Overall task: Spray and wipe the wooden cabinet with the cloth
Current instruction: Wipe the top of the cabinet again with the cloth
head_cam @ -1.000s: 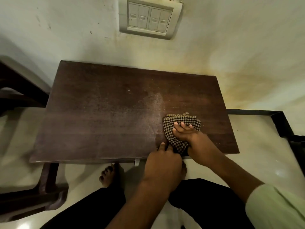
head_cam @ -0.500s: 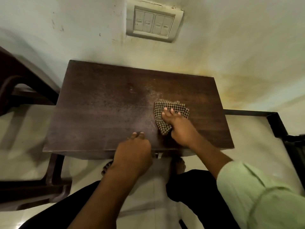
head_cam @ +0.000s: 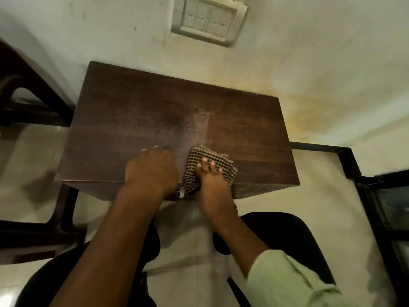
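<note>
The right hand (head_cam: 212, 183) presses the checked cloth (head_cam: 198, 159) with straight fingers onto the wooden cabinet (head_cam: 155, 111), at the top's front edge. The left hand (head_cam: 152, 171) rests just beside it, holding nothing.

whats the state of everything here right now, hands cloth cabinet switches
cabinet top: pale specks across left and middle, right part looks cleaner
cloth: bunched, on the top, one end hanging over the front edge
left hand: flat on the cabinet top near the front edge, holding nothing
right hand: fingers straight, pressing the cloth down
wall switches: positions unclear
</note>
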